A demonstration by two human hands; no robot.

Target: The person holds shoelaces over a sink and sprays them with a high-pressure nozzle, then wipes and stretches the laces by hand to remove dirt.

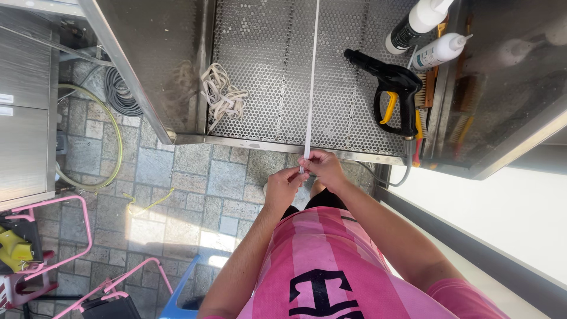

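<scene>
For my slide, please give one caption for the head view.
Both hands pinch a white strap stretched over a perforated steel tray.

Single head-worn view, steeply downward, close above hands and perforated tray (pixel 266 71).

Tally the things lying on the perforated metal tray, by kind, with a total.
Bottles: 2
Spray gun: 1
Brushes: about 2, partly hidden
Strap bundle: 1
Strap, pinched by left hand and right hand: 1
Total: about 7
</scene>
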